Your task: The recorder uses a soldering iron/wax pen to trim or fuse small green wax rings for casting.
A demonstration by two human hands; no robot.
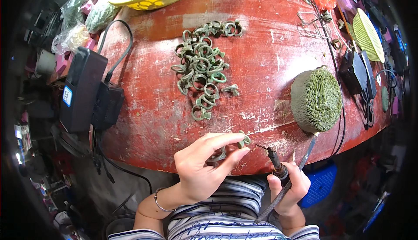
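Note:
My left hand (204, 166) pinches a small pale green ring (244, 139) near the table's front edge, with more rings partly hidden under its fingers. My right hand (291, 187) grips a dark pen-like tool (274, 159) with a thin metal tip pointing toward that ring. A long grey strip (306, 153) runs diagonally by this hand; I cannot tell whether it is held. A loose pile of similar green rings (201, 65) lies in the middle of the red table (152, 109). To the right stands a round green block (316, 100) with a rough, ridged face.
Black power adapters (80, 87) with cables sit at the left; others (355, 74) at the right beside wire pieces and a yellow-green basket (365, 35). A yellow basin (152, 2) of rings is at the back left, plastic bags around it. A blue perforated object (319, 183) is below the right edge.

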